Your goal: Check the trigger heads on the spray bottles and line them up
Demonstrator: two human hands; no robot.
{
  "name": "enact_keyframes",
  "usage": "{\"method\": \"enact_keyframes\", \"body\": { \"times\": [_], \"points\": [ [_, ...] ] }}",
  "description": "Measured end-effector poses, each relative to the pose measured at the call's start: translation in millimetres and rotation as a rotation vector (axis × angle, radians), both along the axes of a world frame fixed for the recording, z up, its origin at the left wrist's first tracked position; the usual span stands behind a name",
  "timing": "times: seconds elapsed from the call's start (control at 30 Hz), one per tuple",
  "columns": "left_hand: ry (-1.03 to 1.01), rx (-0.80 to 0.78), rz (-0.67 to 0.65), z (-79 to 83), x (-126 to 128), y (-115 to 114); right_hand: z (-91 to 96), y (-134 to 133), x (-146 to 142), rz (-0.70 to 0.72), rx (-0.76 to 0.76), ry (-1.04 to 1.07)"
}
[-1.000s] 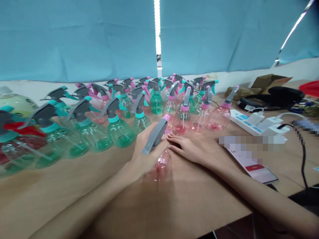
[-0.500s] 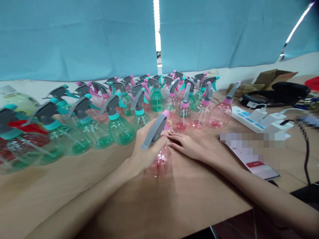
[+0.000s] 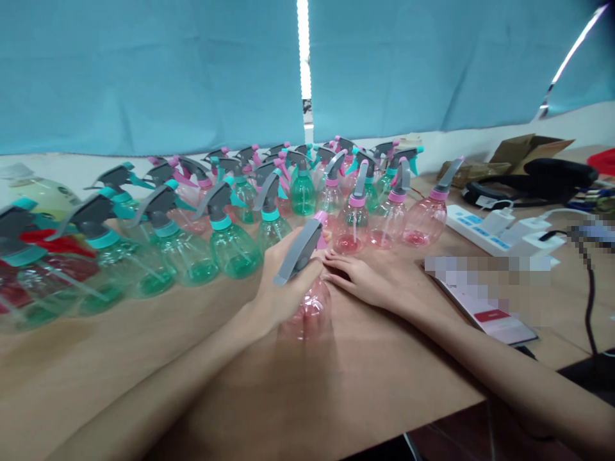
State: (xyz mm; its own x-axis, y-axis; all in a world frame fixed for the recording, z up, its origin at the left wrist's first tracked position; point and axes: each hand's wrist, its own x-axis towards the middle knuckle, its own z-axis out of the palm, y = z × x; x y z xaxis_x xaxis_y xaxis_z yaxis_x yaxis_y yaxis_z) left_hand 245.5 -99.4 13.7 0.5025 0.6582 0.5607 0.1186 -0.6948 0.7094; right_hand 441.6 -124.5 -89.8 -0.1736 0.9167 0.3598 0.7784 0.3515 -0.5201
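A clear pink spray bottle (image 3: 310, 310) with a grey trigger and pink collar stands on the brown table (image 3: 144, 346) in the middle. My left hand (image 3: 278, 282) is wrapped round its neck and upper body from the left. My right hand (image 3: 360, 278) lies beside it on the right, fingers stretched towards the collar and touching it at the tips. Behind them stand several green spray bottles (image 3: 233, 246) and several pink spray bottles (image 3: 425, 214) in rows.
A white power strip (image 3: 500, 234) with plugs and cables lies at the right, with a phone or card (image 3: 485, 307) in front of it. Black headphones (image 3: 538, 179) and a cardboard box (image 3: 528, 147) sit at the far right. A blue curtain (image 3: 154, 70) hangs behind.
The view has shifted slightly; both hands and the pink bottle have stayed almost where they were.
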Motion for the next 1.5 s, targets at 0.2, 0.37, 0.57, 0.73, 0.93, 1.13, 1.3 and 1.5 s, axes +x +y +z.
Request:
{"method": "enact_keyframes", "body": {
  "times": [0.2,0.37,0.57,0.73,0.93,1.13,1.3,1.5],
  "points": [
    [0.004,-0.022,-0.009,1.1,-0.1,-0.7,0.3,-0.2,-0.2,0.009,0.005,0.001],
    [0.009,-0.074,-0.047,3.3,-0.3,-1.8,1.1,-0.5,-1.2,0.004,0.006,0.005],
    [-0.01,-0.07,-0.042,3.4,0.3,-1.9,2.4,-0.7,-1.8,0.011,0.017,0.033],
    [-0.006,-0.059,-0.06,3.0,-0.8,-1.3,4.8,-2.4,-3.0,-0.004,0.015,0.021],
    [0.021,-0.029,-0.087,5.8,-2.1,-1.9,6.9,-2.7,-4.0,-0.016,0.015,0.005],
    [0.032,0.036,-0.058,10.0,-2.0,-1.9,6.5,-2.8,-4.6,-0.017,0.022,0.011],
    [0.035,0.029,-0.063,9.6,-3.0,-2.0,4.0,-1.6,-3.0,-0.014,0.032,-0.014],
    [0.042,0.032,-0.056,11.1,-4.3,-3.4,2.4,-0.3,-1.7,-0.002,0.029,-0.022]
  ]
}}
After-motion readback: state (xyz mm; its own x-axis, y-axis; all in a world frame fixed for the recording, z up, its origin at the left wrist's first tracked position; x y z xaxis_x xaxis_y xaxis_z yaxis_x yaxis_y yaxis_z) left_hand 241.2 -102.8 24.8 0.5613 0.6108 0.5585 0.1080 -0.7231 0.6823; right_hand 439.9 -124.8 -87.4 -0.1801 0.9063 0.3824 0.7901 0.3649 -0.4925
